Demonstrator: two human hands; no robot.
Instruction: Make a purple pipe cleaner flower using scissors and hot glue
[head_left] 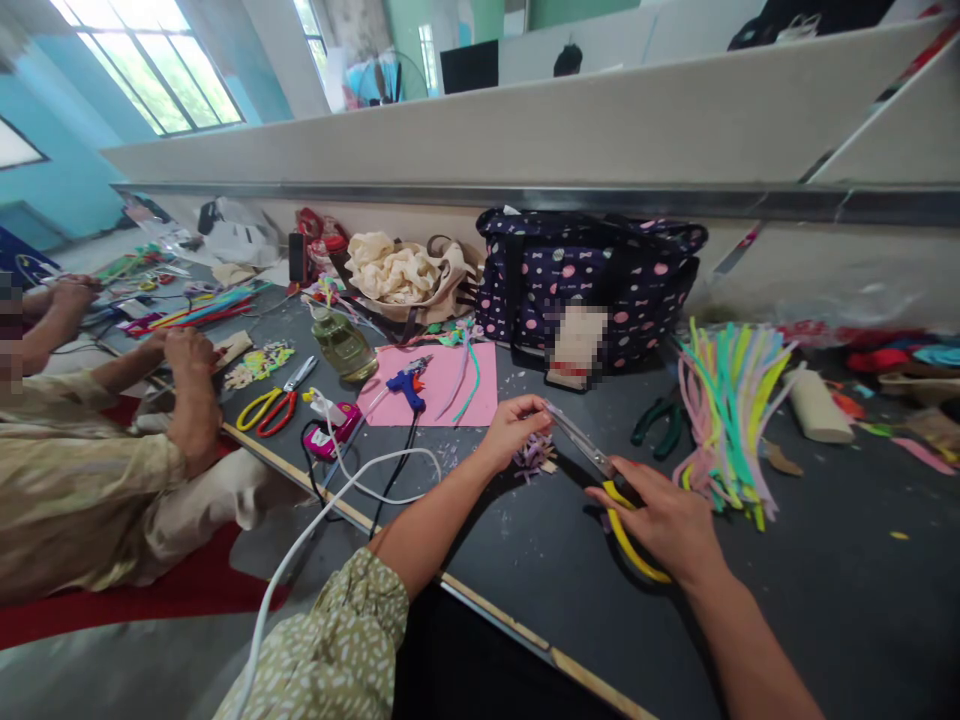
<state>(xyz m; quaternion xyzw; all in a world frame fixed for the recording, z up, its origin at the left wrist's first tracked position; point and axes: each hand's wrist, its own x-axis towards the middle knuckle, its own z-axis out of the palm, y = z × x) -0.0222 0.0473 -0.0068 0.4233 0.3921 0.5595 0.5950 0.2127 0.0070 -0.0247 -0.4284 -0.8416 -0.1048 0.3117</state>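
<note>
Scissors (579, 440) in the right hand (664, 515) sit inside the table edge (525, 632).

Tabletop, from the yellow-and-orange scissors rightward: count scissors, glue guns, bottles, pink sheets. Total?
Scissors: 2 (held pair, lying pair)
Glue gun: 1
Bottle: 1
Pink sheet: 1
Total: 5
</note>
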